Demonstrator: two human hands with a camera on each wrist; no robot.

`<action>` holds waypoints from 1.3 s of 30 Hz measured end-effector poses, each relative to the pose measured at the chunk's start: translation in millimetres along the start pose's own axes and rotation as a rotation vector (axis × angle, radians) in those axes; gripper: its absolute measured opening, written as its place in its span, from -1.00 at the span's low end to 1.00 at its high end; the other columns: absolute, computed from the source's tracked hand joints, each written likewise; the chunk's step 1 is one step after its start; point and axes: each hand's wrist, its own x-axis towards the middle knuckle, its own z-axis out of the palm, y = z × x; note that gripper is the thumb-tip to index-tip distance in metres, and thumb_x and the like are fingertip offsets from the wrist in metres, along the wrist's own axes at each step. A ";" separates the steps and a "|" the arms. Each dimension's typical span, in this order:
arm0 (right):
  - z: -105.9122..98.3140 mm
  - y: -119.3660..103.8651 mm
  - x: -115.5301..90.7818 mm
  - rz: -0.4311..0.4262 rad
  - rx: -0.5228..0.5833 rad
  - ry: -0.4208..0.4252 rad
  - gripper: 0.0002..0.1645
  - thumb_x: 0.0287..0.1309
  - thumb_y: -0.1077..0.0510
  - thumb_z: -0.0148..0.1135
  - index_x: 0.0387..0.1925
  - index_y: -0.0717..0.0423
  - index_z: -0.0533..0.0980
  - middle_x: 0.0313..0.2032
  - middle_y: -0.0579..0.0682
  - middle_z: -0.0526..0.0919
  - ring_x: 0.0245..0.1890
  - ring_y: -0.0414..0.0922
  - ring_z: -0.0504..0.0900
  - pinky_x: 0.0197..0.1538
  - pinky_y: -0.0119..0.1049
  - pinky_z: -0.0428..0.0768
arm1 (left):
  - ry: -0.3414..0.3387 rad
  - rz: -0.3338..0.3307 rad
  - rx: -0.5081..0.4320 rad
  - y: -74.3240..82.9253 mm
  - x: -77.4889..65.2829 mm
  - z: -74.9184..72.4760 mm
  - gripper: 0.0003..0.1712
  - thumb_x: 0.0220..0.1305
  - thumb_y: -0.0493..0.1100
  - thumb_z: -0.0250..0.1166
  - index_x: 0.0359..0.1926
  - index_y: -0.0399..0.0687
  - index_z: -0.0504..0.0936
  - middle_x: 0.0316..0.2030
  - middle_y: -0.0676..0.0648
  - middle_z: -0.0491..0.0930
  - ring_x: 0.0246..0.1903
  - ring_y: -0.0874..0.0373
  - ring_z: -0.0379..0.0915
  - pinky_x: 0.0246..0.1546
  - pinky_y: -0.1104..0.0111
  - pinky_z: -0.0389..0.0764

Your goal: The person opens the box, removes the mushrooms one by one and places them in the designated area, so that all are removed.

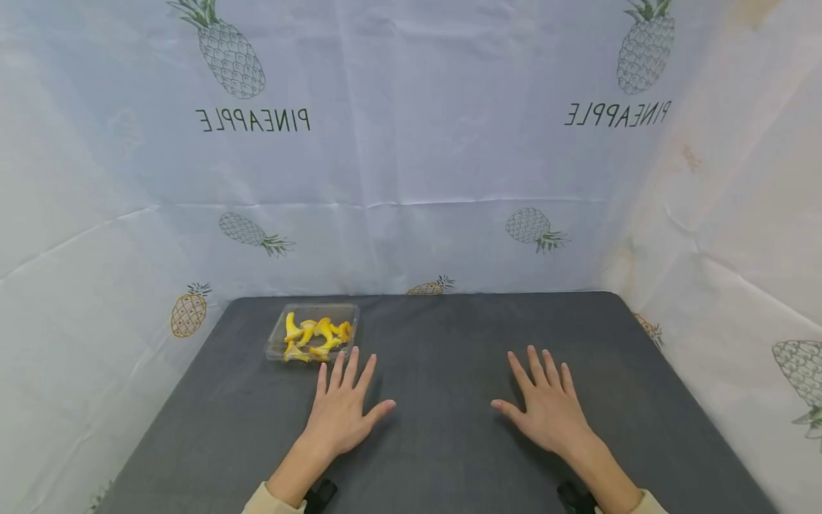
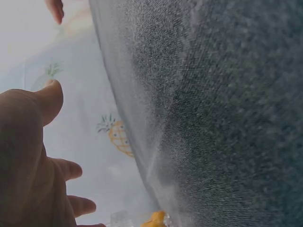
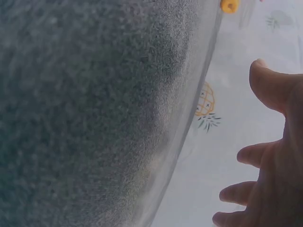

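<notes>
A clear plastic box stands at the table's back left. In it lie several yellow curved pieces with flared ends, resembling chanterelle mushrooms. My left hand, palm down with spread fingers, holds nothing; its fingertips overlap the box's near right corner in the head view. Across from it, my right hand is likewise palm down, fingers straight and spread, with no object in it. The left wrist view catches part of the box and a yellow piece at the bottom edge, beyond the fingers.
Both hands are over a dark grey cloth-covered table. White curtains printed with pineapples rise behind it and along both sides. Dark wrist devices show at the cuffs of the light sleeves.
</notes>
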 end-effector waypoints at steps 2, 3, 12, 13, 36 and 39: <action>0.7 -0.6 0.4 -0.001 -0.002 0.000 0.12 0.27 -0.50 0.12 0.59 0.07 0.11 0.55 0.36 -0.06 0.53 0.39 -0.16 0.43 0.37 -0.23 | -0.001 -0.001 -0.003 0.1 -0.3 0.8 0.00 0.38 0.45 0.09 0.61 0.03 0.11 0.59 -0.26 -0.11 0.56 -0.28 -0.25 0.44 -0.26 -0.28; 1.2 -0.8 0.6 -0.001 -0.004 0.001 0.13 0.27 -0.50 0.11 0.59 0.07 0.11 0.55 0.36 -0.06 0.53 0.39 -0.16 0.43 0.37 -0.23 | -0.001 -0.002 -0.006 0.2 -0.7 1.2 -0.01 0.38 0.44 0.09 0.61 0.03 0.12 0.59 -0.26 -0.10 0.56 -0.28 -0.24 0.44 -0.26 -0.27; 4.9 -7.1 4.6 -0.002 -0.010 -0.001 0.13 0.25 -0.51 0.13 0.59 0.06 0.12 0.55 0.35 -0.05 0.53 0.39 -0.15 0.44 0.37 -0.22 | 0.001 0.008 0.020 -1.0 -3.3 2.0 -0.05 0.42 0.42 0.07 0.61 0.03 0.13 0.58 -0.27 -0.07 0.55 -0.29 -0.21 0.44 -0.26 -0.22; 5.2 -8.5 5.3 -0.004 -0.010 -0.002 0.13 0.25 -0.50 0.14 0.59 0.06 0.13 0.55 0.35 -0.04 0.53 0.39 -0.14 0.44 0.37 -0.21 | 0.004 0.009 0.022 -1.3 -3.3 1.3 -0.05 0.42 0.42 0.07 0.61 0.03 0.13 0.58 -0.27 -0.07 0.55 -0.29 -0.21 0.44 -0.25 -0.22; 10.6 -51.0 26.1 -0.074 0.026 -0.048 0.06 0.32 -0.48 0.08 0.60 0.03 0.11 0.55 0.31 0.03 0.55 0.30 -0.08 0.47 0.31 -0.11 | 0.180 0.061 0.071 -14.9 -13.7 -10.4 -0.17 0.46 0.29 0.15 0.50 -0.14 0.33 0.47 -0.34 0.23 0.45 -0.29 0.12 0.41 -0.16 0.13; 10.7 -58.0 29.3 -0.079 0.041 -0.054 0.05 0.32 -0.47 0.07 0.60 0.02 0.11 0.55 0.30 0.03 0.55 0.29 -0.07 0.48 0.30 -0.11 | 0.217 0.061 0.077 -19.1 -14.4 -10.9 -0.21 0.45 0.23 0.19 0.47 -0.19 0.38 0.43 -0.35 0.28 0.41 -0.30 0.20 0.38 -0.15 0.20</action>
